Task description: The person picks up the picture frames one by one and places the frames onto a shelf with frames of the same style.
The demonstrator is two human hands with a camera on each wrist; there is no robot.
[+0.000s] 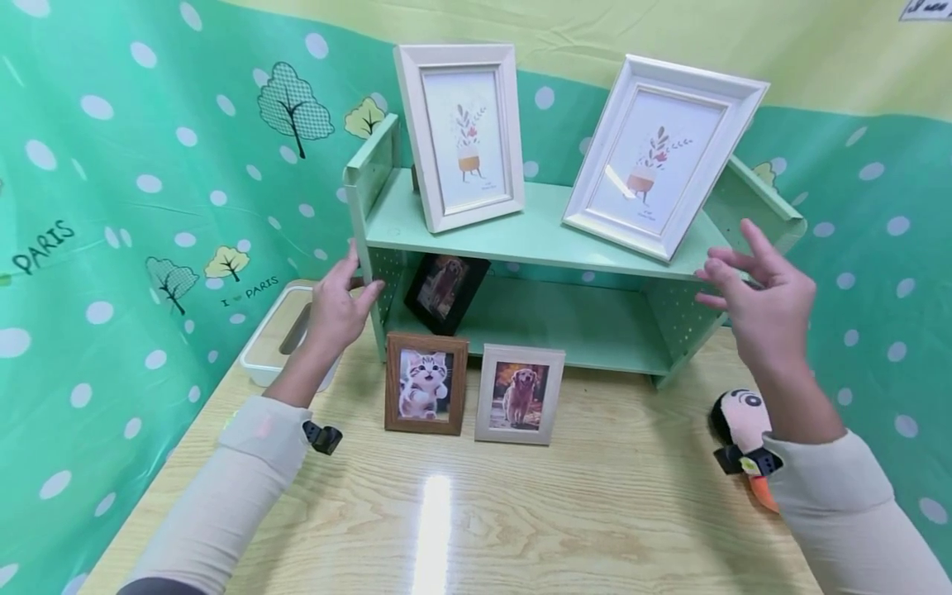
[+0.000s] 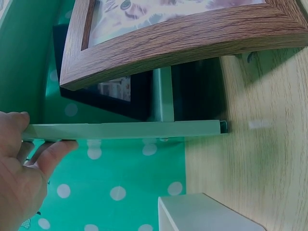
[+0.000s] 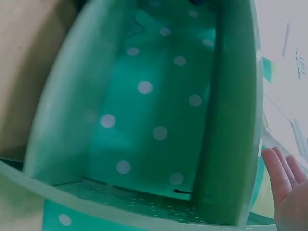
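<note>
A green two-tier shelf (image 1: pixel 550 318) stands on the wooden table. At its left side panel my left hand (image 1: pixel 342 306) grips the front edge; the left wrist view shows fingers of that hand (image 2: pixel 24 173) on both faces of the panel. My right hand (image 1: pixel 773 306) is raised beside the right end of the upper board, fingers spread and holding nothing. On the upper board, a cream picture frame (image 1: pixel 509 140) stands at left and a white picture frame (image 1: pixel 725 91) leans at right, both with potted-plant prints. A black picture frame (image 1: pixel 464 297) sits tilted on the lower tier.
Before the shelf stand a brown picture frame (image 1: pixel 424 426) with a kitten picture and a pale picture frame (image 1: pixel 513 436) with a dog picture. A white box with a wooden lid (image 1: pixel 271 330) is at left, a plush toy (image 1: pixel 744 413) at right. A patterned green curtain (image 1: pixel 186 165) hangs behind.
</note>
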